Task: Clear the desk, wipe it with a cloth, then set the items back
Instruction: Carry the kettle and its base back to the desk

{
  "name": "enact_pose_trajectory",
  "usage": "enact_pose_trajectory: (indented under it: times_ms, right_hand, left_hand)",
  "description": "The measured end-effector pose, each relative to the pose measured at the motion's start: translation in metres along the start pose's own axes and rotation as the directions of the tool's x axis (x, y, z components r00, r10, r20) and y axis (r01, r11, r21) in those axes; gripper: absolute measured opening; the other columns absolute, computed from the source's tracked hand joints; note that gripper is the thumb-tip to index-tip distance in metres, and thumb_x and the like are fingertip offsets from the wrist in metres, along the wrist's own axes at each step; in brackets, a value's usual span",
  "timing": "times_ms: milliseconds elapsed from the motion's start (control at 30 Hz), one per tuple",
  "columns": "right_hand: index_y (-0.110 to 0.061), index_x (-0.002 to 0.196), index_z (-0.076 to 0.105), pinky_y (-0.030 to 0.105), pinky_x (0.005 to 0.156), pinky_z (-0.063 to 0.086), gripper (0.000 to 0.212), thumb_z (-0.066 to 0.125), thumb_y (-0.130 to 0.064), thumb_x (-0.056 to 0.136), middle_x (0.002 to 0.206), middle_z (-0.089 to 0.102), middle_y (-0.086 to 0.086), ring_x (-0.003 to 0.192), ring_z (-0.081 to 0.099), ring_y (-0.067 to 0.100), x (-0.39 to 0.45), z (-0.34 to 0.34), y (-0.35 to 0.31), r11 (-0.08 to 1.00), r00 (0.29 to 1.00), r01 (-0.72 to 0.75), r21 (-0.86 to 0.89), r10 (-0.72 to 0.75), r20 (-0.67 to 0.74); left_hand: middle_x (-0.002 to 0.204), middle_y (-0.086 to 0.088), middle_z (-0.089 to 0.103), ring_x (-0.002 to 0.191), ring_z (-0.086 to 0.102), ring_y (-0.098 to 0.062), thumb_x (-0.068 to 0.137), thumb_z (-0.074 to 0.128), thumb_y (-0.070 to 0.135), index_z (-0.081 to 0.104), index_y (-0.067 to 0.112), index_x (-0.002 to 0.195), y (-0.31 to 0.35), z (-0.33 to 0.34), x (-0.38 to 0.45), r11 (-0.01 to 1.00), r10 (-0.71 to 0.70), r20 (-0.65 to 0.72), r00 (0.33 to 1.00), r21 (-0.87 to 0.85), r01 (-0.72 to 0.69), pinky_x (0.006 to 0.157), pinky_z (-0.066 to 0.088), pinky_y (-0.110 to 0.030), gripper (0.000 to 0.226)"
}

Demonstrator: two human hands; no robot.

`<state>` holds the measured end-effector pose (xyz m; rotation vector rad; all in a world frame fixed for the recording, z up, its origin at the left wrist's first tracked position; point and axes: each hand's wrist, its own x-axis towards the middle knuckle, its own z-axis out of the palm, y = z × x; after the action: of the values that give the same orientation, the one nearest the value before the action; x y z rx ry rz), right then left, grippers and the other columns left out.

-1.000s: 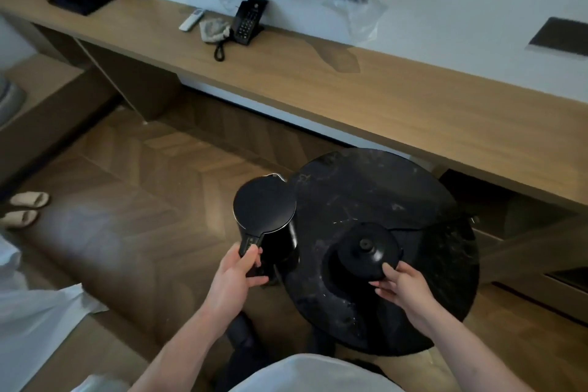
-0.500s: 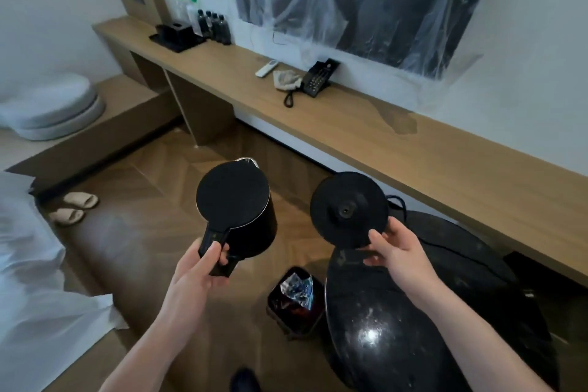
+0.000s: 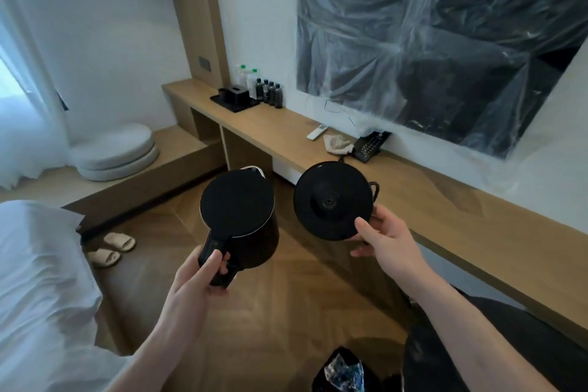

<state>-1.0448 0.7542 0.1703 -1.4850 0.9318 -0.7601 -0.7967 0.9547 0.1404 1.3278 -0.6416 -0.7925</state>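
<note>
While both items are carried in mid-air above the floor, neither has any support but the grip on it. Left hand (image 3: 194, 277) is wrapped round the handle of the kettle (image 3: 238, 216), which hangs upright, lid closed, well short of the desk (image 3: 477, 232). Right hand (image 3: 388, 242) pinches the base (image 3: 332, 200) at its near rim only, thumb on the upper face, fingers beneath; the disc is tilted toward the camera.

Risks noted:
- Base: an edge pinch on a smooth disc is a weak hold. A slip would drop it onto the wooden floor.
- Cord (image 3: 374, 189): a loop shows at the far rim; the rest is hidden. A trailing length could snag on the desk edge and pull the base from the fingers.
- Kettle: contents cannot be judged. If water remains, a swing or tilt could spill it.
- Landing zone: cloth (image 3: 337, 144), phone (image 3: 369, 146) and remote (image 3: 317, 131) lie close together on the desk. Setting down among them could knock one or trap the cloth.
</note>
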Motion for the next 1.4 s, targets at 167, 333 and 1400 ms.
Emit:
enact_pose_trajectory:
  times_ms: [167, 333, 1400]
  right_hand:
    - [-0.028, 0.129, 0.060, 0.034, 0.072, 0.063, 0.025, 0.055, -0.018, 0.107, 0.112, 0.076, -0.002, 0.090, 0.076, 0.017, 0.055, 0.044, -0.014, 0.999, 0.999, -0.041, 0.027, 0.040, 0.032]
    - [-0.034, 0.127, 0.056, 0.034, 0.074, 0.061, 0.025, 0.055, -0.019, 0.107, 0.117, 0.074, 0.003, 0.097, 0.075, 0.024, 0.119, 0.091, -0.012, 0.990, 0.991, -0.115, 0.078, 0.110, 0.073]
    - [-0.021, 0.137, 0.057, 0.027, 0.061, 0.059, 0.031, 0.057, -0.017, 0.106, 0.127, 0.067, -0.003, 0.087, 0.077, 0.011, 0.611, 0.335, -0.138, 0.967, 0.967, 0.174, -0.186, -0.203, -0.153]
  left_hand:
    - [0.094, -0.014, 0.061, 0.090, 0.065, -0.035, 0.079, 0.070, 0.048, 0.067, 0.013, 0.092, 0.023, -0.031, 0.041, 1.000, 0.015, -0.046, 0.999, -0.017, -0.016, 0.071, 0.043, -0.040, 0.037]
    - [0.098, -0.028, 0.059, 0.092, 0.061, -0.033, 0.075, 0.073, 0.054, 0.065, 0.008, 0.097, 0.031, -0.069, 0.101, 0.999, 0.027, -0.056, 0.998, -0.024, -0.028, 0.079, 0.043, -0.047, 0.051]
    - [0.091, -0.013, 0.063, 0.081, 0.060, -0.027, 0.108, 0.048, 0.027, 0.064, 0.000, 0.114, 0.160, -0.282, 0.635, 0.983, 0.048, 0.072, 0.996, 0.176, -0.060, 0.065, 0.046, -0.034, 0.032]
